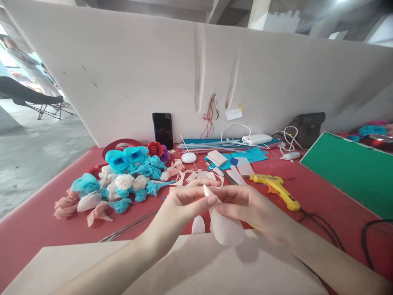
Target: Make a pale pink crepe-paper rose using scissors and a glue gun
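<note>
Between my two hands is a pale pink paper petal (229,227), its pointed end up and its rounded end hanging down. My left hand (187,200) pinches it near the tip, thumb in front. On the other side my right hand (248,205) grips its edge, fingers curled behind it. Just below lies another small pale petal (198,225), at the edge of a large pale sheet (147,270). Pale paper scraps (193,176) are scattered beyond my fingers.
Blue, white and pink paper flowers (123,180) are piled at left, near thin wires (129,225). A yellow glue gun (276,188) with a black cable lies at right, before a green board (350,176). A phone (163,130) leans on the back panel.
</note>
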`<state>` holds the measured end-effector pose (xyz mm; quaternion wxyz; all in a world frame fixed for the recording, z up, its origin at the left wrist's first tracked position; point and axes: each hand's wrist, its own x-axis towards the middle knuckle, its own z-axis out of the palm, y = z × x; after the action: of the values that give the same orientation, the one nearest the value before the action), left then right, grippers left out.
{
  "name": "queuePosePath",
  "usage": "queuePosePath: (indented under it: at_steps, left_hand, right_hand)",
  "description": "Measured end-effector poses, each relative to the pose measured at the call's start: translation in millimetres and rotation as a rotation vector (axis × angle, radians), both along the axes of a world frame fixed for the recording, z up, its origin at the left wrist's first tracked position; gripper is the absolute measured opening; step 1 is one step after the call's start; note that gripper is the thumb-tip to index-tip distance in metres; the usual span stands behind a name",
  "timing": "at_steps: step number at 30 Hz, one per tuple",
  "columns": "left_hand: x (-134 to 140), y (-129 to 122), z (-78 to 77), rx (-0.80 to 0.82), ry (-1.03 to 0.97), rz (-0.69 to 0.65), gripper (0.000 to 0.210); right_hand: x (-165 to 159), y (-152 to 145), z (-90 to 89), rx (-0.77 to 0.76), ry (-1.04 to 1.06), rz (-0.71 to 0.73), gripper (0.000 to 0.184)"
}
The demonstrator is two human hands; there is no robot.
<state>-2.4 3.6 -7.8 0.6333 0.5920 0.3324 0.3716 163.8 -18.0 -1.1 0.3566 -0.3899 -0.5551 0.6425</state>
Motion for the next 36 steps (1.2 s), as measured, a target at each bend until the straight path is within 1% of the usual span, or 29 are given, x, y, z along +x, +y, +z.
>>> queuePosePath:
  at_steps: [2,4,6,9,11,14,16,18,20,22,24,26,27,29,31,32,34,36]
  left_hand:
    - [1,-1,1.5,0.04,0.046,0.044,0.018]
    - [1,-1,0.6,0.075,0.094,0.055,0.019]
    - [0,-1,-2.2,0.128,0.149,0.05,0.019]
    - [-1,-1,-6.4,0.198,0.21,0.05,0.02]
    - [-1,0,-6.9,0.209,0.208,0.045,0.02]
    - [1,3,-3.2,0.155,0.155,0.016,0.021]
    - [1,6,0.5,0.127,0.106,0.034,0.027]
    - [-1,7,3.4,0.153,0.094,0.109,0.026]
    - [-5,5,4.5,0.202,0.139,0.185,0.021]
    - [-11,-1,2.8,0.225,0.212,0.199,0.027]
    - [-17,-10,-2.3,0.242,0.278,0.15,0.028]
    - [-24,-20,-11.1,0.381,0.442,0.044,0.024]
    - [-27,-25,-16.6,0.438,0.491,0.027,0.023]
    - [-32,-31,-28.5,0.519,0.518,-0.036,0.018]
    - [-36,-35,-40.1,0.556,0.522,-0.049,0.018]
    - [-37,-36,-45.1,0.565,0.527,-0.045,0.022]
    - [-38,-37,-53.1,0.583,0.531,-0.052,0.031]
    - [-38,-39,-57.7,0.596,0.542,-0.074,0.034]
  right_hand:
    - [0,1,-0.9,0.021,-0.019,0.0,0.026]
    - [1,1,-0.8,0.024,-0.013,0.014,0.03]
    - [1,1,-1.0,0.015,-0.01,0.024,0.03]
    - [1,1,-2.5,-0.002,-0.065,0.0,0.028]
    - [1,2,-3.5,0.018,-0.104,-0.02,0.027]
    - [2,5,-1.6,0.067,-0.165,-0.063,0.026]
    - [7,9,1.8,0.106,-0.228,-0.112,0.027]
    - [17,15,4.6,0.145,-0.315,-0.138,0.028]
    - [30,20,4.1,0.162,-0.44,-0.119,0.026]
    - [42,23,-0.5,0.146,-0.596,-0.05,0.025]
    - [49,23,-7.4,0.112,-0.742,0.04,0.023]
    - [49,21,-13.3,0.083,-0.856,0.113,0.02]
    - [47,20,-14.9,0.076,-0.903,0.136,0.018]
    - [44,19,-14.8,0.081,-0.985,0.137,0.02]
    - [46,20,-10.7,0.106,-1.066,0.072,0.025]
    - [49,21,-7.8,0.124,-1.111,0.015,0.029]
    - [62,24,-2.1,0.156,-1.221,-0.125,0.034]
    - [81,26,0.2,0.146,-1.355,-0.268,0.035]
